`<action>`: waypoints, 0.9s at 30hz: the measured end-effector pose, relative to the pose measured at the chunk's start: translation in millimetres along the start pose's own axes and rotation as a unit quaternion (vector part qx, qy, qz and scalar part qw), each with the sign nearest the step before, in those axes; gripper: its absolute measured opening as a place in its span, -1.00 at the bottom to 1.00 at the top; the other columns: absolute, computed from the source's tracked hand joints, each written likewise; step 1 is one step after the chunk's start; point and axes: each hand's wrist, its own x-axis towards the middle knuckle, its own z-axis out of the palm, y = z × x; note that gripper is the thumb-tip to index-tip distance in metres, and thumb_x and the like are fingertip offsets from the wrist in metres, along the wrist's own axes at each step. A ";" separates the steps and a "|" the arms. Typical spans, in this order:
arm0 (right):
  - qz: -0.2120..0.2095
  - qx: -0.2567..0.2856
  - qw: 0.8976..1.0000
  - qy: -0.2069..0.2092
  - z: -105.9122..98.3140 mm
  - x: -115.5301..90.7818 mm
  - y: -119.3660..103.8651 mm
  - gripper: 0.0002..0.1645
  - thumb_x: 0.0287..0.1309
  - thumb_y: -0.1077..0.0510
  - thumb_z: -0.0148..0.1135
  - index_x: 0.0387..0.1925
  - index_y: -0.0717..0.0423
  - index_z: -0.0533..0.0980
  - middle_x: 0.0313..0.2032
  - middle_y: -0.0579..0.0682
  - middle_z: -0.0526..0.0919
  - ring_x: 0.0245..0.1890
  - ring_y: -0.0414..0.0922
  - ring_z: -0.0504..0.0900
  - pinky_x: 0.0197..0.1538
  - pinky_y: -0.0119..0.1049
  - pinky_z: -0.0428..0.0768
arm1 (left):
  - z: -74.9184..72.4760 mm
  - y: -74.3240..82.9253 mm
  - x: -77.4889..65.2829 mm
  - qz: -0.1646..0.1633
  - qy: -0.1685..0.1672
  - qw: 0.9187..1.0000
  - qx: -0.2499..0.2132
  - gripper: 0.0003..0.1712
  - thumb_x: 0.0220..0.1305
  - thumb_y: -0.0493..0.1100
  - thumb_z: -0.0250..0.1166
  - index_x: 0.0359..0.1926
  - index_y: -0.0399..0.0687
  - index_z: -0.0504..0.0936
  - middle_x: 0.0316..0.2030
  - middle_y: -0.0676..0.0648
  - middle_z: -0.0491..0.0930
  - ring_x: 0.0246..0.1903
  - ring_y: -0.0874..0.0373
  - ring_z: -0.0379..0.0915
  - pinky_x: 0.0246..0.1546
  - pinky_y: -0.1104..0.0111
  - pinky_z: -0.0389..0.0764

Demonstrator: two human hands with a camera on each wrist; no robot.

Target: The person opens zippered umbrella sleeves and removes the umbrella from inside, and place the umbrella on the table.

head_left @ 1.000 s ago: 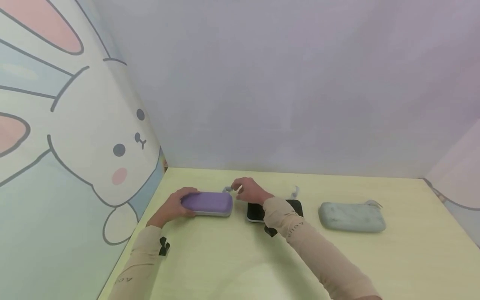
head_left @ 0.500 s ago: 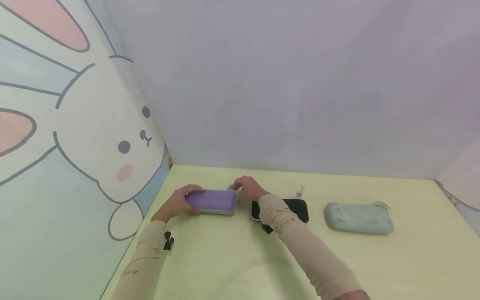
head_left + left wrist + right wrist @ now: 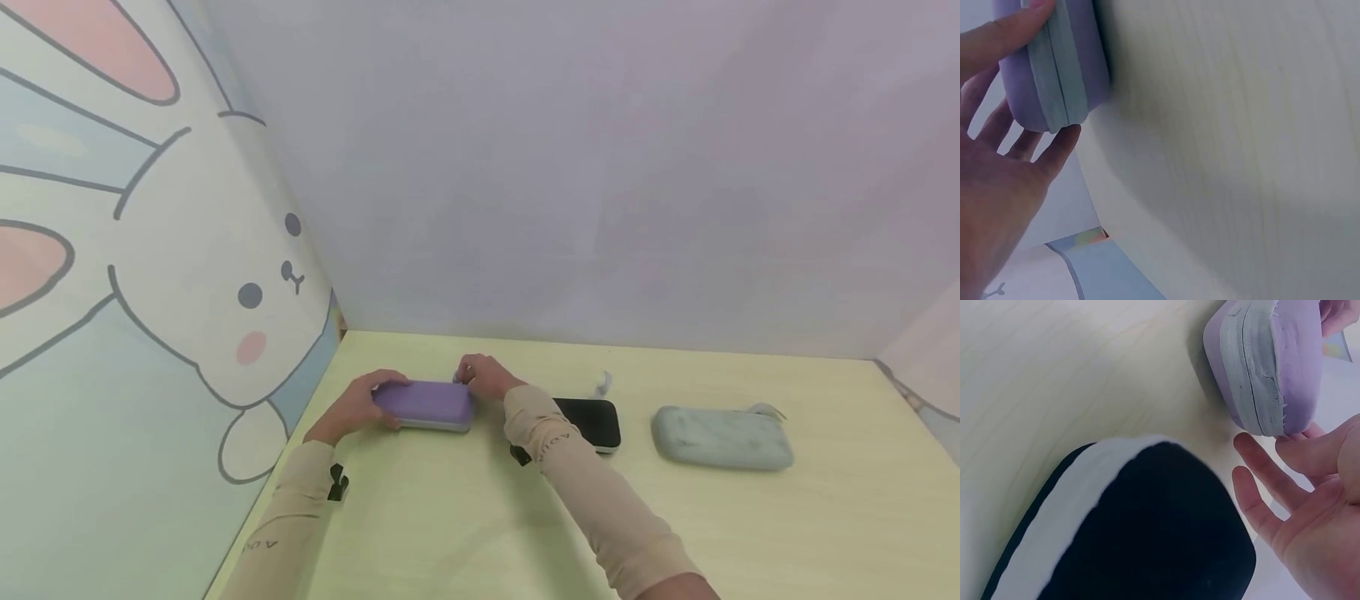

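A purple hard zip case (image 3: 427, 400) with a pale grey-green zip band lies at the back left of the table. My left hand (image 3: 356, 408) grips its left end, thumb on the near side and fingers round the far side. At the right far corner of the case, my right hand (image 3: 487, 377) pinches the pale zipper pull (image 3: 455, 377), which the fingers mostly cover. In the right wrist view, thumb and fingertips are close to the end of the purple case (image 3: 1297, 369), with two fingers held out. The zip band (image 3: 1054, 69) looks closed in the left wrist view.
Under the right forearm lies a black case (image 3: 592, 421) with a white band and a pale pull tab (image 3: 603, 384). Further right is a grey-green case (image 3: 722, 437). A pale wall (image 3: 570, 208) stands behind the table; a rabbit-print wall (image 3: 225, 292) borders the left.
My right hand has come in to the pull at the purple case's right end and closed its fingertips there. The left hand keeps its grip; the view has shifted slightly.
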 end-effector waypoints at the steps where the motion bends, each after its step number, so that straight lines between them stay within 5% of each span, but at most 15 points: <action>1: 0.003 -0.007 1.000 0.000 1.0 0.5 0.6 -0.70 -0.01 0.57 -0.02 -0.27 0.29 0.49 -0.11 0.17 0.63 -0.05 0.08 0.60 -0.02 -0.18 0.53 | 0.3 -0.5 0.5 0.004 0.000 1.000 0.002 -0.19 -0.41 -0.37 0.60 0.05 -0.02 0.59 0.15 -0.14 0.46 0.22 -0.15 0.25 0.19 -0.05 0.23; 8: -0.009 -0.069 0.997 0.031 4.0 3.6 -3.8 -0.76 -0.03 0.56 0.07 -0.32 0.30 0.52 -0.25 0.14 0.63 -0.18 0.03 0.58 -0.07 -0.21 0.53 | -1.5 -2.3 3.7 0.006 0.007 1.000 0.013 -0.19 -0.48 -0.37 0.62 0.00 0.01 0.62 0.11 -0.10 0.50 0.20 -0.11 0.28 0.19 -0.02 0.25; 17: 0.016 -0.060 0.998 0.032 7.9 14.6 3.8 -0.91 0.15 0.36 0.15 -0.33 0.24 0.57 -0.26 0.07 0.64 -0.20 -0.05 0.59 -0.14 -0.29 0.54 | 3.7 -4.6 6.1 0.001 -0.002 1.000 0.005 -0.18 -0.48 -0.35 0.63 0.02 -0.03 0.61 0.13 -0.13 0.48 0.21 -0.13 0.26 0.20 -0.01 0.23; 21: 0.027 -0.068 0.997 0.035 5.2 16.6 3.1 -0.88 0.18 0.26 0.20 -0.33 0.24 0.61 -0.31 0.05 0.64 -0.31 -0.10 0.58 -0.25 -0.34 0.53 | 3.4 -1.3 6.2 0.003 -0.002 1.000 0.006 -0.19 -0.46 -0.36 0.62 0.02 -0.03 0.61 0.12 -0.13 0.48 0.21 -0.13 0.26 0.21 0.00 0.23; 27: 0.060 -0.074 0.995 0.037 1.0 14.2 -2.5 -0.75 0.20 0.28 0.12 -0.54 0.26 0.62 -0.65 -0.06 0.53 -0.66 -0.22 0.42 -0.56 -0.44 0.39 | 0.9 -0.5 4.9 -0.004 0.000 1.000 0.018 -0.20 -0.46 -0.36 0.62 0.01 -0.04 0.62 0.13 -0.15 0.47 0.21 -0.15 0.26 0.20 -0.02 0.24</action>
